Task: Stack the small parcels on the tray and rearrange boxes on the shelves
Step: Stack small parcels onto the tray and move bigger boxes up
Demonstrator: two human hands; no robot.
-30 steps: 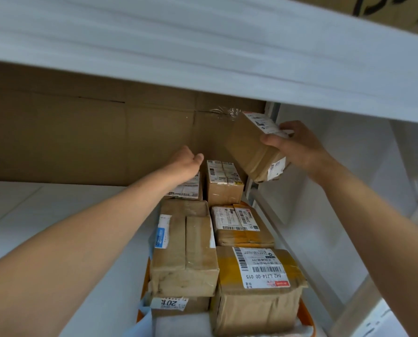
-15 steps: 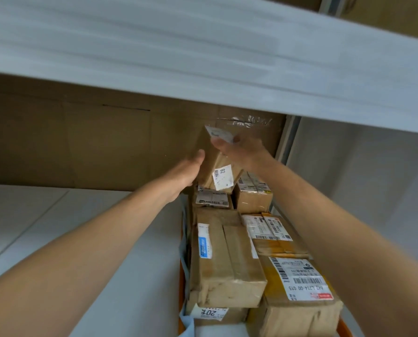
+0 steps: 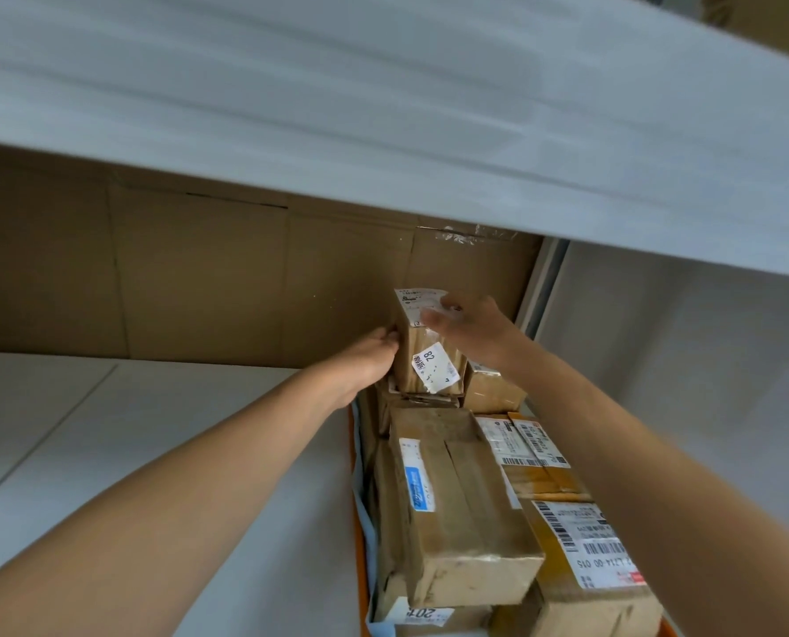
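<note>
A small brown parcel (image 3: 422,356) with white labels stands upright at the far end of the orange tray (image 3: 355,498), on top of other parcels. My right hand (image 3: 468,326) grips its top and right side. My left hand (image 3: 369,358) presses against its left side. Several taped cardboard parcels fill the tray nearer to me, among them a long box with a blue label (image 3: 452,498) and a box with a barcode label (image 3: 590,554).
The tray sits on a white shelf (image 3: 130,452). A large cardboard sheet (image 3: 199,278) lines the back. Another white shelf board (image 3: 383,108) hangs low overhead. A white wall (image 3: 682,360) and an upright post (image 3: 544,278) close the right side.
My right hand has brought the small parcel from the right over to the far end of the tray and set it upright. My left hand has come up against its left side.
</note>
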